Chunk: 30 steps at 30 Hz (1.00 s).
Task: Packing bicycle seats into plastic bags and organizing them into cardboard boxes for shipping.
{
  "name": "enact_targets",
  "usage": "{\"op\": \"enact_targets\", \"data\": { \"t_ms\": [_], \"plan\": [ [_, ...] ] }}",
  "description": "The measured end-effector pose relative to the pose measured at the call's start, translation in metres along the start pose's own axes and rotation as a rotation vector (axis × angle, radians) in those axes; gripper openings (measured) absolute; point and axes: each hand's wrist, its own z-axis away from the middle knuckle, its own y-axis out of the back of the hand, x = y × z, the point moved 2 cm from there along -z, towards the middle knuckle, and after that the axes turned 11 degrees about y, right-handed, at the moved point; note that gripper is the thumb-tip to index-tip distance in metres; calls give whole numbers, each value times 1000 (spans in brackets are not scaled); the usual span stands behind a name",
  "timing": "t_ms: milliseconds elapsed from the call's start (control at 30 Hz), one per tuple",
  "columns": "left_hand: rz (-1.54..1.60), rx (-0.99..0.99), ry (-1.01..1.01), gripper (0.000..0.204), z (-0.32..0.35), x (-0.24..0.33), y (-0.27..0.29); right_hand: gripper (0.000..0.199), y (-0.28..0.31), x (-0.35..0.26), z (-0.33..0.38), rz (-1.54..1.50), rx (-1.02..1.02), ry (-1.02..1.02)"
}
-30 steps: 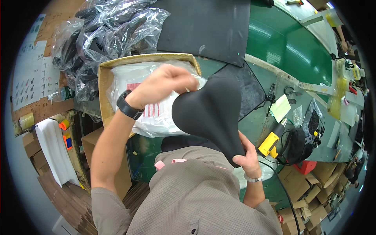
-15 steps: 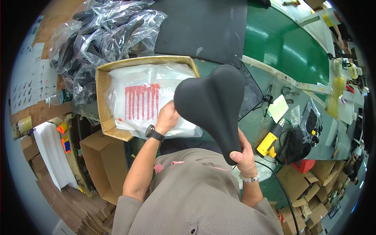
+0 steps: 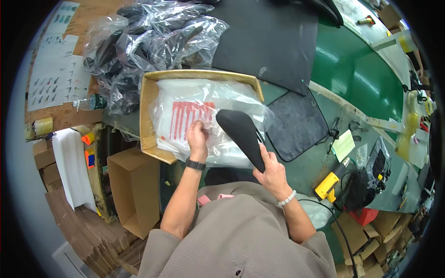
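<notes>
At the far left stands an open brown cardboard box (image 3: 134,190) on the floor, and above it a shallow cardboard tray (image 3: 148,116) holds a stack of clear plastic bags with red print (image 3: 190,116). The left hand (image 3: 198,137) lies on that stack, its grip pinching the top bag's film between the fingertips. Just to its right, the right hand (image 3: 272,172) has its grip wrapped around the narrow end of a black bicycle saddle (image 3: 241,134), held over the bags' right edge, with a dark grey mat (image 3: 296,125) on the green surface (image 3: 357,74) beyond.
</notes>
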Motion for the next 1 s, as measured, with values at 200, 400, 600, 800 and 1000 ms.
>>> {"op": "enact_targets", "data": {
  "t_ms": [200,400,600,800,1000],
  "plan": [
    [-919,-548,-1261,20,138,36,-93,79,-3,-18,-22,216,-205,57],
    [-706,-169,-1325,21,173,79,-48,62,42,-30,-30,-1000,104,-403],
    [-696,-902,-885,10,214,25,-56,71,24,-34,-66,-1350,427,-334],
    [-132,-467,-93,47,91,76,-77,71,-1,-65,-113,-1182,159,-143],
    [231,-291,-242,38,-52,245,-30,50,60,-78,-172,-472,188,394]
  ]
}}
